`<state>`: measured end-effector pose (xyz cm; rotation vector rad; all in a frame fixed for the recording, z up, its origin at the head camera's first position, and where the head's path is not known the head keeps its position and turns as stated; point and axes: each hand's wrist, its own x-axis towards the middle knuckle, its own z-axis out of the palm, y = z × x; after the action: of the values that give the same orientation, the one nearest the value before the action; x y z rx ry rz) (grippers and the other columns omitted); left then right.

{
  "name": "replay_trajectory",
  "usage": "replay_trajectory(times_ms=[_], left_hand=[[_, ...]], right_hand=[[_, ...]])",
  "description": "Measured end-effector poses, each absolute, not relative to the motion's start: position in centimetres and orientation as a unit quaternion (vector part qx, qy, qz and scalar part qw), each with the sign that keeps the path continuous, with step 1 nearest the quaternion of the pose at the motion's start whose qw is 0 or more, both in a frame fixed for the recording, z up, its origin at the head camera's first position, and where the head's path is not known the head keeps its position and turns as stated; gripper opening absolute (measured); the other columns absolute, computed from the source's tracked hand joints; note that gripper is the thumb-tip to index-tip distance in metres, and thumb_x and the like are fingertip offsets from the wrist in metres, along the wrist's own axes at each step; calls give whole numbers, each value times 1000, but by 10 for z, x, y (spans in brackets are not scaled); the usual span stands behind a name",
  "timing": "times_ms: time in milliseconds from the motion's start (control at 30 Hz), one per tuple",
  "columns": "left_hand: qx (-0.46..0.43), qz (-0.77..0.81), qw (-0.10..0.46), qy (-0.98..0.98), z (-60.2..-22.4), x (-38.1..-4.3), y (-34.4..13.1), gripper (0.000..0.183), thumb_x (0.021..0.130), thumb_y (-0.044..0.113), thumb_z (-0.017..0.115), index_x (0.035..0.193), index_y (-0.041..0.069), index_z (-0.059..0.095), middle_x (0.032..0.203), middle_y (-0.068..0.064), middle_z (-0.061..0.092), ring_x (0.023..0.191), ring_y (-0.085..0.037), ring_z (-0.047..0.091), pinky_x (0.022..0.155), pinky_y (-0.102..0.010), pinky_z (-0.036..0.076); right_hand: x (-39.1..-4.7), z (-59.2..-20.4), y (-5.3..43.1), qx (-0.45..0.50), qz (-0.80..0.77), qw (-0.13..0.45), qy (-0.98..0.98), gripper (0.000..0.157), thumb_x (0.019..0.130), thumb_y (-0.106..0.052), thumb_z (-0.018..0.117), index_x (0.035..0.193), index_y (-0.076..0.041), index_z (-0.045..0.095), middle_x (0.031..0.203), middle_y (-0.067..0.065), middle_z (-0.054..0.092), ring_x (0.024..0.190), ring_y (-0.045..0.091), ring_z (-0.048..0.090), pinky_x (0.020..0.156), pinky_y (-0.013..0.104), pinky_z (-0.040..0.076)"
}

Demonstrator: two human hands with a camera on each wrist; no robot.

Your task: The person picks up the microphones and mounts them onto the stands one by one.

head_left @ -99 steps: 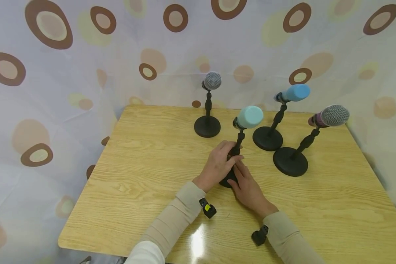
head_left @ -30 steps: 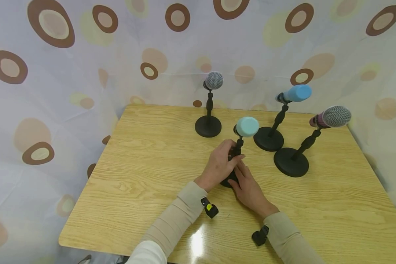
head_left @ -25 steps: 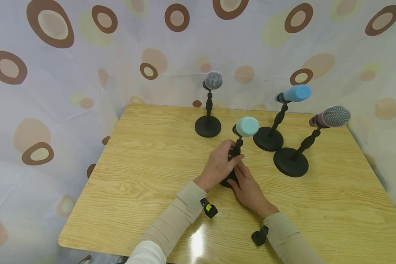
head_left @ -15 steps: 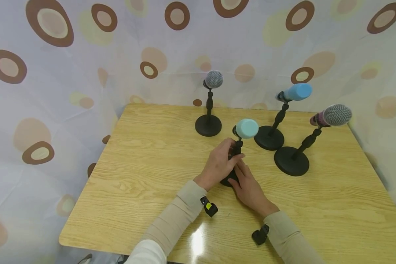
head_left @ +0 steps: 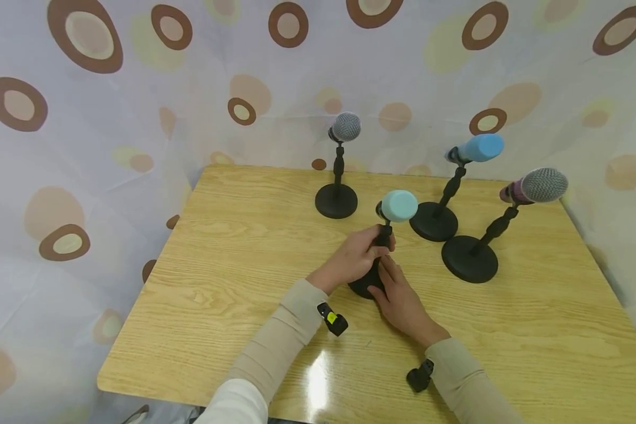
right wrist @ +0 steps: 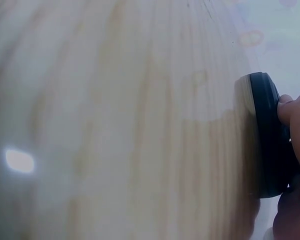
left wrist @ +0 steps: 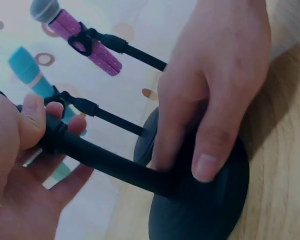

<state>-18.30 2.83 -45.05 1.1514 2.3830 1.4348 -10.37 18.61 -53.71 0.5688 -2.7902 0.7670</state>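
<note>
A mint-green microphone (head_left: 399, 206) sits in the clip of a black desk stand (head_left: 361, 288), near the middle of the table. My left hand (head_left: 352, 257) grips the collar on the stand's pole just below the microphone, thumb in front and fingers behind. In the left wrist view the pole (left wrist: 110, 162) runs from that grip down to the round base (left wrist: 200, 210). My right hand (head_left: 404, 303) presses on the base beside the pole with fairly straight fingers and thumb. Only the edge of the base (right wrist: 270, 135) shows in the right wrist view.
Three more microphones stand on round black bases: a silver-headed one (head_left: 345, 128) at the back, a blue one (head_left: 481, 148) at back right, and a purple one with a silver head (head_left: 543, 185) at right. A patterned curtain (head_left: 191, 106) hangs behind the wooden table (head_left: 233, 247).
Since the oldest frame the mint-green microphone has come lower, with less pole showing. In the last half second my left hand has shifted its hold on the pole. My right hand stays on the base.
</note>
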Motion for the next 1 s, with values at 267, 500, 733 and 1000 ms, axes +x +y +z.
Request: replay_trajectory(times_ms=[267, 500, 733, 1000], left_hand=[[348, 532, 118, 763, -459, -174, 43, 16, 105, 17, 47, 111, 2, 44, 93, -8, 51, 80, -17, 52, 76, -22, 44], [285, 588, 117, 748, -463, -174, 49, 26, 102, 35, 54, 100, 10, 50, 84, -8, 56, 75, -22, 57, 70, -22, 45], [265, 627, 136, 720, -464, -180, 51, 34, 103, 38, 51, 90, 8, 55, 86, -25, 62, 88, -40, 66, 77, -31, 56], [287, 650, 175, 681, -465, -190, 54, 47, 105, 30, 49, 64, 6, 45, 55, -3, 39, 52, -24, 40, 57, -26, 38]], right_hand=[[-101, -537, 188, 217, 273, 119, -930, 64, 95, -7, 64, 149, 7, 34, 156, 26, 28, 140, 44, 37, 108, 59, 40], [-101, -534, 188, 224, 274, 113, -928, 62, 96, -8, 62, 149, 6, 35, 157, 24, 28, 141, 44, 36, 109, 60, 39], [-103, -535, 189, 218, 274, 97, -932, 63, 96, -9, 62, 150, 7, 33, 157, 22, 28, 142, 46, 33, 111, 63, 34], [-102, -537, 188, 204, 274, 90, -936, 66, 96, -9, 62, 150, 10, 29, 159, 27, 25, 143, 47, 31, 112, 63, 33]])
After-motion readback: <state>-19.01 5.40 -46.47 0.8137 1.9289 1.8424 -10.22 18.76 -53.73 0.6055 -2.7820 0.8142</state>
